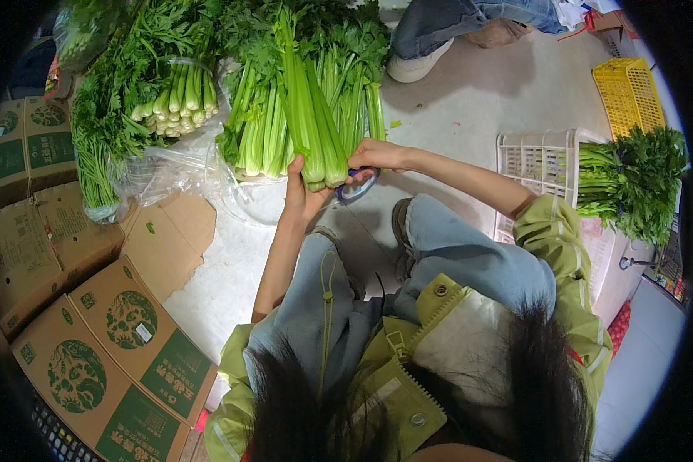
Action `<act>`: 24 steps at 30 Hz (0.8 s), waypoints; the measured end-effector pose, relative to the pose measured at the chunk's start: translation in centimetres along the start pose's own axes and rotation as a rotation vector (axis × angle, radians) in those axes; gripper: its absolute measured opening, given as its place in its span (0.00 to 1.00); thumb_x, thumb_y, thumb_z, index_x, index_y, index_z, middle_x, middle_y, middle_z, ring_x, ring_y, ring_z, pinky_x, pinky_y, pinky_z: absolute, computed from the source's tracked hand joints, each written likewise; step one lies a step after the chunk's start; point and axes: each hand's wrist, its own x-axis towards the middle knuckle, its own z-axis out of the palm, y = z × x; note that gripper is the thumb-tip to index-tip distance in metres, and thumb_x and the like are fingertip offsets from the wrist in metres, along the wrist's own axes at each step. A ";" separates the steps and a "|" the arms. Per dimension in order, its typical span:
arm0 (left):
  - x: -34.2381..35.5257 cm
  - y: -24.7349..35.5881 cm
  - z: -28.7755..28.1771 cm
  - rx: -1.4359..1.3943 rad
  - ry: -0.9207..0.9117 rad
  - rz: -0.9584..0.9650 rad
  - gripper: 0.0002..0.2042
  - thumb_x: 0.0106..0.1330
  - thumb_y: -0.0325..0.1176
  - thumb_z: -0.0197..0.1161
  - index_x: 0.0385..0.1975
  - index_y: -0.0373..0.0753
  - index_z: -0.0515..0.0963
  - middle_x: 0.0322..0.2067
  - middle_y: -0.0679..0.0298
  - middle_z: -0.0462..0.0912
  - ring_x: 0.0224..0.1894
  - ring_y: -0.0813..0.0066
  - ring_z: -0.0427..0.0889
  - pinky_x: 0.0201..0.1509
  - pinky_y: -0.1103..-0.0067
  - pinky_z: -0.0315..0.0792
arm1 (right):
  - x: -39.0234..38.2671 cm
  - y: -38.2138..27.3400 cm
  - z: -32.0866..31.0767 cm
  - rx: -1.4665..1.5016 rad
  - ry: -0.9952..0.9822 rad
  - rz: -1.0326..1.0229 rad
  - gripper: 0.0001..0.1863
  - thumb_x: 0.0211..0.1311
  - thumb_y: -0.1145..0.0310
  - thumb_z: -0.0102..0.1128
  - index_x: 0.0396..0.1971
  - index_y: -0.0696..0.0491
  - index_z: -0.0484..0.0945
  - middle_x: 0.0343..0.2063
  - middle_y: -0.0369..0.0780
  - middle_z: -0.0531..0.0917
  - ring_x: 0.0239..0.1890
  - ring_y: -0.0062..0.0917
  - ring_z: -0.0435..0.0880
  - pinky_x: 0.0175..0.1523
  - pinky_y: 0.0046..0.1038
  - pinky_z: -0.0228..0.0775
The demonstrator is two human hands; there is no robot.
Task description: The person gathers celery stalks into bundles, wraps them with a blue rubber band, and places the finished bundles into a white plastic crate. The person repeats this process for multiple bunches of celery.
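Observation:
A bunch of celery (306, 131) stands out in front of me, its pale cut bases toward me and its leaves pointing away. My left hand (302, 196) is closed around the left side of the bases, thumb up. At their right side, the bent fingers of my right hand (377, 156) hold a dark blue-purple ring (368, 189), which looks like a roll of tape. The ring rests close to the celery's bottom end; whether a strip runs from it cannot be made out. More celery stalks (263, 135) lie side by side just behind.
Bundled green stalks (179, 100) in clear plastic lie at the left, above cardboard boxes (123, 339). On the right, a white crate (539, 165) holds leafy greens (631, 177), near a yellow basket (627, 92). Another person's jeans-clad leg and shoe (420, 63) are at the far side.

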 end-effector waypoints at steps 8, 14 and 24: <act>0.2 0.0 -0.4 0.026 -0.046 -0.015 0.37 0.61 0.62 0.51 0.56 0.33 0.64 0.47 0.49 0.76 0.44 0.55 0.79 0.47 0.62 0.75 | 0.1 0.4 -0.2 -0.092 0.022 -0.095 0.13 0.57 0.70 0.48 0.25 0.62 0.81 0.16 0.35 0.78 0.16 0.14 0.65 0.23 0.19 0.57; 0.2 -0.1 -0.8 -0.027 -0.016 -0.049 0.37 0.60 0.62 0.53 0.57 0.34 0.64 0.49 0.50 0.74 0.47 0.55 0.78 0.48 0.60 0.76 | -0.2 0.8 -1.7 0.249 -0.019 -0.090 0.14 0.55 0.71 0.48 0.30 0.65 0.80 0.26 0.40 0.81 0.26 0.18 0.74 0.33 0.22 0.66; 0.5 -1.0 0.1 0.078 0.081 0.039 0.35 0.61 0.59 0.53 0.58 0.35 0.63 0.50 0.52 0.74 0.51 0.58 0.76 0.48 0.57 0.77 | -1.9 2.4 1.1 -0.707 0.737 -0.357 0.12 0.58 0.66 0.58 0.37 0.57 0.81 0.31 0.46 0.82 0.32 0.34 0.82 0.38 0.32 0.73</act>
